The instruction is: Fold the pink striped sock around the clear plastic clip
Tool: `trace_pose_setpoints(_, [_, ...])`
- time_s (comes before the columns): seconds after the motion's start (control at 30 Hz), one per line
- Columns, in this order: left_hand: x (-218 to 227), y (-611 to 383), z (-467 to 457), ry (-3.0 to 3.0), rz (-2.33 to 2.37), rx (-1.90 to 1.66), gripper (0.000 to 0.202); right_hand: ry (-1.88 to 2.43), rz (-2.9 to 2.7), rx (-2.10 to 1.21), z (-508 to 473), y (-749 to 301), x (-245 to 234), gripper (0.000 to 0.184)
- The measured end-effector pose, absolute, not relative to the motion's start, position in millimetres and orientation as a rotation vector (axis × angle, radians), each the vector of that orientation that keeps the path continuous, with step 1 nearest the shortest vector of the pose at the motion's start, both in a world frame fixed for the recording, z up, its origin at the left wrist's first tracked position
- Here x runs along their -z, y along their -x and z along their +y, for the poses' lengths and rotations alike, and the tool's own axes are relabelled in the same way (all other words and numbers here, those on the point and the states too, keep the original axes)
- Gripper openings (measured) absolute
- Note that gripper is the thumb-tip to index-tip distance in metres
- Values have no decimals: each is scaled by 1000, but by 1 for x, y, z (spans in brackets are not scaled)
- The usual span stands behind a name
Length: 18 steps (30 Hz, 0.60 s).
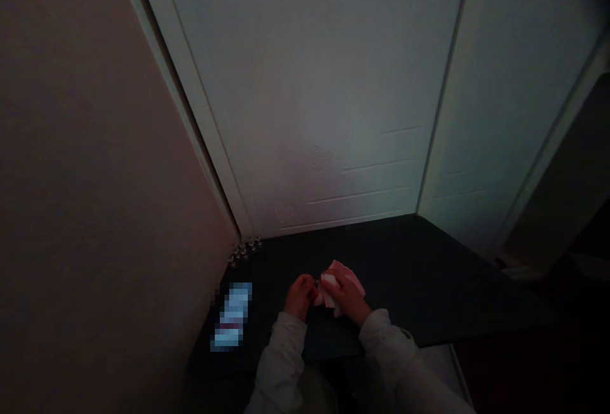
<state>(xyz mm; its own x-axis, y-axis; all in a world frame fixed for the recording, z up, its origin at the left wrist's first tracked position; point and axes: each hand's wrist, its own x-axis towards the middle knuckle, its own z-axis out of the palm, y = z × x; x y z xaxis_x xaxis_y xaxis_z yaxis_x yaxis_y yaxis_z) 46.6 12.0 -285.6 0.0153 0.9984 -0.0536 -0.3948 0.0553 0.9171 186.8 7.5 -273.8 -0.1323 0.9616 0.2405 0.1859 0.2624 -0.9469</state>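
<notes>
My right hand (347, 296) is closed round a pink and white cloth or tissue (350, 275), whose edges spread out past the fingers. Close beside it on the left, my left hand (300, 295) has its fingers bent together in a pinch. A small, pale, shiny bit shows between the two hands at the cloth's edge; it is too small and dark to name. Both hands are over the dark table (395, 274). At the table's back left corner stand several small shiny metallic pieces (244, 250), their kind unclear.
A lit, blurred-out screen (232, 317), phone-like in shape, lies left of my hands. White panels with embossed hearts (321, 159) rise behind the table, and a wall (119, 179) bounds it on the left. A pale flat surface (441, 363) shows below the table's front edge.
</notes>
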Motion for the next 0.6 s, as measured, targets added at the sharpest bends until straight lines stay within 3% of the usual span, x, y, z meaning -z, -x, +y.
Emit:
trace_pose_setpoints(0.33, [286, -46, 14, -826, 940, -1345, 38, 1043, -1536, -1021, 6, -189, 272, 42])
trace_pose_setpoints(0.6, [286, -46, 15, -824, 919, -1355, 39, 1042, -1547, -1023, 8, -188, 275, 30])
